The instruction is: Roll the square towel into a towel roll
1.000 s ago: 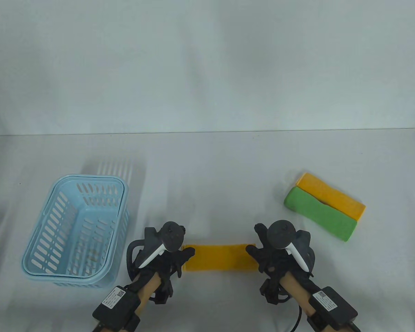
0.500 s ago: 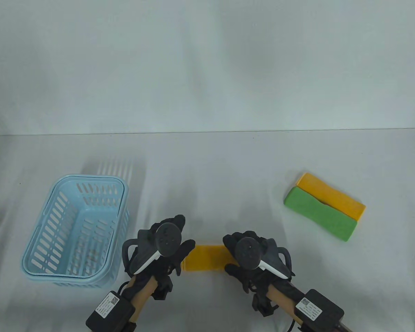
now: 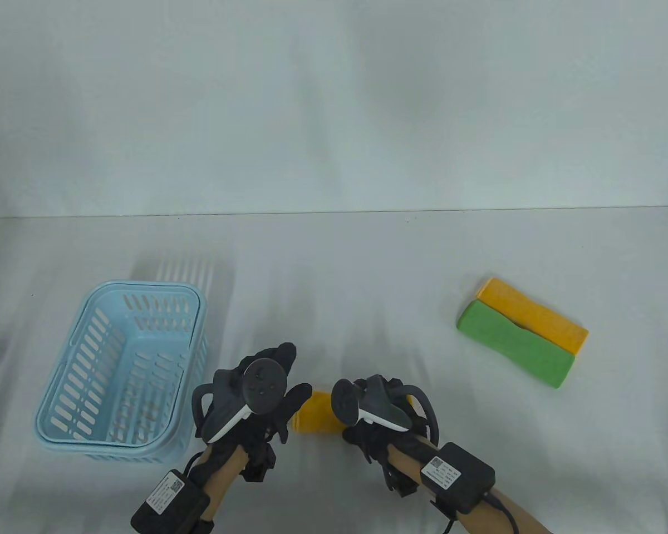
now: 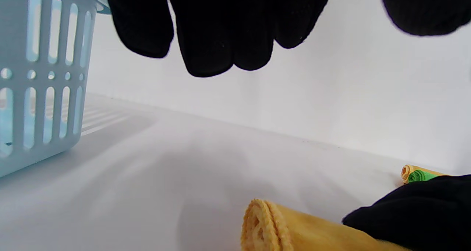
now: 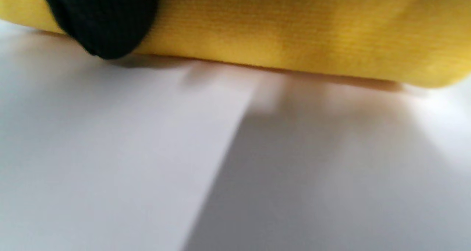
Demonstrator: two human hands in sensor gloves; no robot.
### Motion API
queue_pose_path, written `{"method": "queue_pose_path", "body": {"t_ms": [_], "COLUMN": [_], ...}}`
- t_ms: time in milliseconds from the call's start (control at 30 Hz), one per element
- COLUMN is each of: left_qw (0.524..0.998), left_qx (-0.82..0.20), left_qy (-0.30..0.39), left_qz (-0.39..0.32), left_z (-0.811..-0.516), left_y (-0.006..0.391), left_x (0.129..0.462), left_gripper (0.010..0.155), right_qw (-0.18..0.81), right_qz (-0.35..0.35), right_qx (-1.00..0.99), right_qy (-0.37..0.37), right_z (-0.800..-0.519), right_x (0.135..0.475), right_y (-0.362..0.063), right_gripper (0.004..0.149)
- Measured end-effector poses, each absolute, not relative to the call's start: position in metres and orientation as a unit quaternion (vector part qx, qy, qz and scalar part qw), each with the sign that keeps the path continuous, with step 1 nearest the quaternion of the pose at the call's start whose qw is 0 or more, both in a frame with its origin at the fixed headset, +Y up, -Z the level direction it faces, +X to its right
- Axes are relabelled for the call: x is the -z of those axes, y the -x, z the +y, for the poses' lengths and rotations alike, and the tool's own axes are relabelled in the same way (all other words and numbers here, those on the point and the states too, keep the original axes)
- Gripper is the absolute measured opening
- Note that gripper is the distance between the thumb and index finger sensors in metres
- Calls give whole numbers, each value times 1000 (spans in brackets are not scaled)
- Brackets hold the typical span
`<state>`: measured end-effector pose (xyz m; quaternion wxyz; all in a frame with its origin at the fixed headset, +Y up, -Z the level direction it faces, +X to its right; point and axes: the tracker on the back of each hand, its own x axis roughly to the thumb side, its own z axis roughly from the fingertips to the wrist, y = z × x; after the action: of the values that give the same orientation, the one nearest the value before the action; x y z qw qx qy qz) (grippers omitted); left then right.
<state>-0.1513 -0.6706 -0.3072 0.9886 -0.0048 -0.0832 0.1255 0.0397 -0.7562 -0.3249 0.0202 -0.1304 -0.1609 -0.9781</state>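
Since a second ago, my right hand (image 3: 376,414) has moved far to the left along the folded yellow cloth towel (image 3: 318,413), and now I see only a short yellow piece between my two hands. My right hand lies on top of the towel; one black fingertip (image 5: 101,21) presses on the yellow cloth. I cannot tell how its other fingers are bent. My left hand (image 3: 256,397) sits just left of the towel, its fingers (image 4: 217,34) hanging loose above the white table (image 3: 334,278), gripping nothing. The towel lies on the table near me. A light blue plastic basket (image 3: 67,400) stands on the left. Two rolled towels, one green (image 3: 515,344) and one yellow (image 3: 534,317), lie touching, far right.
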Motion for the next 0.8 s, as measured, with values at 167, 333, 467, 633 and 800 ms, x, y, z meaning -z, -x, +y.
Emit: {"method": "queue_pose_path", "body": {"t_ms": [167,333,467,633,800], "left_qw": [988,988,988,989,988], "left_qx": [-125,-125,-125,-128,-130], "left_qy": [4,1,5,-2,-7], "left_qz": [-89,-87,-86,-80,-79], "left_z": [-670,-669,-670,-668,-667], "left_y": [150,151,151,154,155], "left_x": [307,306,307,306,306], "left_gripper": [80,80,80,80,81], "right_qw": [8,-30,-25,-46,-90], "right_qz": [-154,-140,-143,-141,-121], "right_qx": [980,982,982,982,984], "right_qy": [126,124,122,117,96], "right_z": [-755,-758,-758,-751,-723], "right_x": [337,342,343,342,339], "right_y": [-34,-36,-35,-39,-56], "right_gripper": [72,66,65,65,64]}}
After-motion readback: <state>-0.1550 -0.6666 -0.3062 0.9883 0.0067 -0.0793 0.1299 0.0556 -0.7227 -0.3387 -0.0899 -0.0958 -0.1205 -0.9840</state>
